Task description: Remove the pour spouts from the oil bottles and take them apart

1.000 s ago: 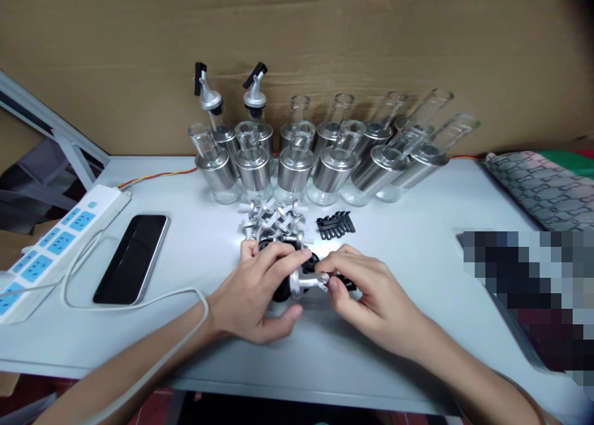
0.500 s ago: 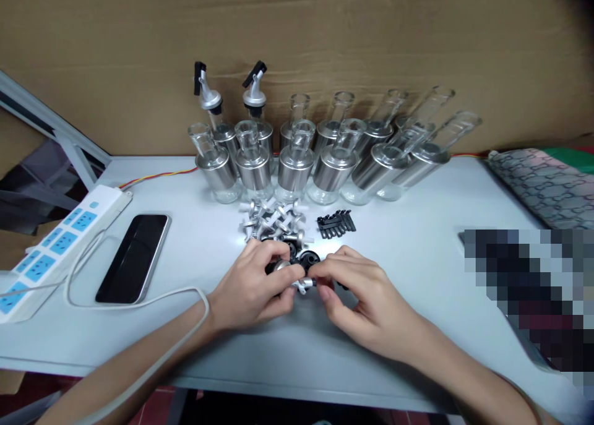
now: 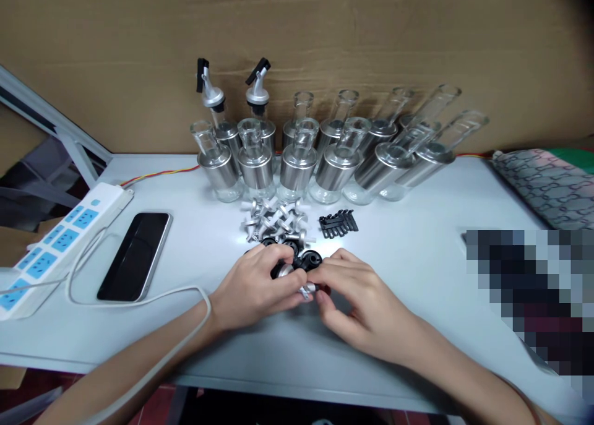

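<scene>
My left hand (image 3: 260, 286) is closed around a silver bottle pourer (image 3: 308, 290), whose spout points right. The fingers cover much of its body. At the spout's tip, my right hand (image 3: 366, 298) pinches a small black piece, mostly hidden by thumb and forefinger. Just beyond the hands lie black ribbed stoppers (image 3: 312, 260) and a heap of silver pourer tops (image 3: 273, 219). Small black levers (image 3: 338, 223) lie in a row to the right of that heap.
Glass bottles with steel sleeves (image 3: 297, 171) stand in two rows at the back; two rear ones carry pourers (image 3: 258, 94) with black levers. At left are a phone (image 3: 134, 256) and a power strip (image 3: 60, 245); a white cable (image 3: 197, 289) crosses my left forearm. A patterned cloth item (image 3: 547, 180) lies right.
Both hands have shifted very slightly, still together at the pourer's tip. The pourer has turned a little in my left fingers. The whole view has moved slightly.
</scene>
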{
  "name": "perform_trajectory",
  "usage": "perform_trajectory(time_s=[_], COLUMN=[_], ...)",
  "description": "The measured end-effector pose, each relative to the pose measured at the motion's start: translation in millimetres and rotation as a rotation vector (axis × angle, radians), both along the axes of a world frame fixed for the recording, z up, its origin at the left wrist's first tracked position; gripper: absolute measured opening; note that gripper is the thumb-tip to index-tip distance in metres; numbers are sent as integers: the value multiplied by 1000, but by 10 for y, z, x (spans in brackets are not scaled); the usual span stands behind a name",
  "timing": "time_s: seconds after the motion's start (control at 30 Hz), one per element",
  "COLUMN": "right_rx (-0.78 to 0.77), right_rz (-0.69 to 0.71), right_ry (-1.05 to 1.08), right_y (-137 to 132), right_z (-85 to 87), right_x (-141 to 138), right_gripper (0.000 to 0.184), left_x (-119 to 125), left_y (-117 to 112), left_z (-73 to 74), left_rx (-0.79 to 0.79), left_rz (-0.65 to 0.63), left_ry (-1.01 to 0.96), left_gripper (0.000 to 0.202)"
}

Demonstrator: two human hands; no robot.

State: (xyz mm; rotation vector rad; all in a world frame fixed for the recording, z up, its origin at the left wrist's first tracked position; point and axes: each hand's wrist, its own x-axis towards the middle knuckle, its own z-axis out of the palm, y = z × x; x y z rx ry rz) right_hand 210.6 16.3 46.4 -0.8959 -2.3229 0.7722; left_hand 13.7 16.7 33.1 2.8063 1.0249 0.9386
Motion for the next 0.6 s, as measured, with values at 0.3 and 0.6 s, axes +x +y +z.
perform_trajectory(time_s=[0.3,0.6], right_rx=[-18,5], right_rz=[2,18], right_ry=[-138,-148], right_y=[-18,-28], right_z=[-17,-33], right_x=[-17,-12], right_gripper=[15,9], left_x=[16,32], left_y=[-27,-50], left_z=[-78,-100], left_rx=[42,87], left_rz=[-11,-25], left_ry=[58,36], left_gripper=[24,24])
